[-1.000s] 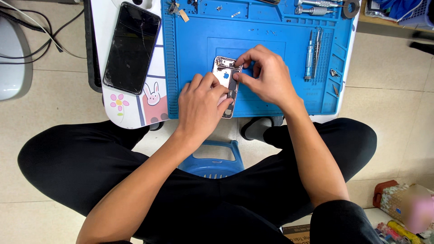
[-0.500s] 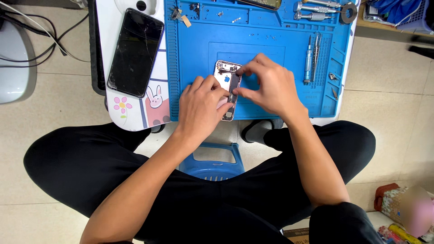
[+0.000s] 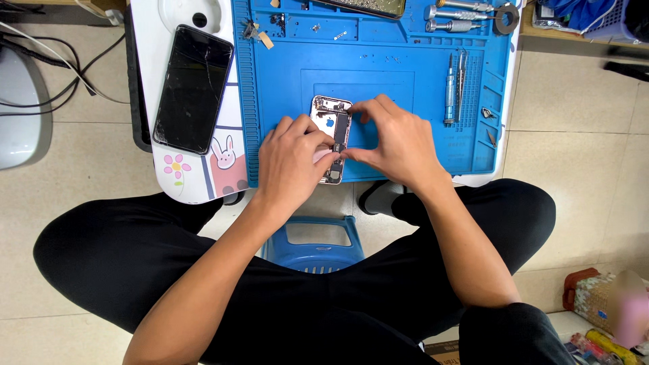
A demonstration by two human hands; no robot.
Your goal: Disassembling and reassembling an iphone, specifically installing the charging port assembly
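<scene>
On the blue mat, near its front edge: opened phone, back shell up, insides showing, lying roughly lengthwise toward the person. Left hand laid over the phone's lower left side, fingers curled down onto it, fingertips pressed at the middle of the shell. Right hand at the phone's right edge, thumb and forefinger pinched narrow on a small part inside the shell, remaining fingers arched above the mat. Whether anything sits between the pinched fingertips: cannot tell. Both hands touching the phone, nearly meeting over its middle.

Left of the mat, on the white table: second phone with dark cracked screen, face up, well apart from the hands. Right of the hands, in the mat's ribbed strip: screwdriver and tweezers lying side by side. Along the mat's far edge: more metal tools and small loose parts. Below the table, between black-trousered legs: blue stool. Tiled floor all round, cables at the far left.
</scene>
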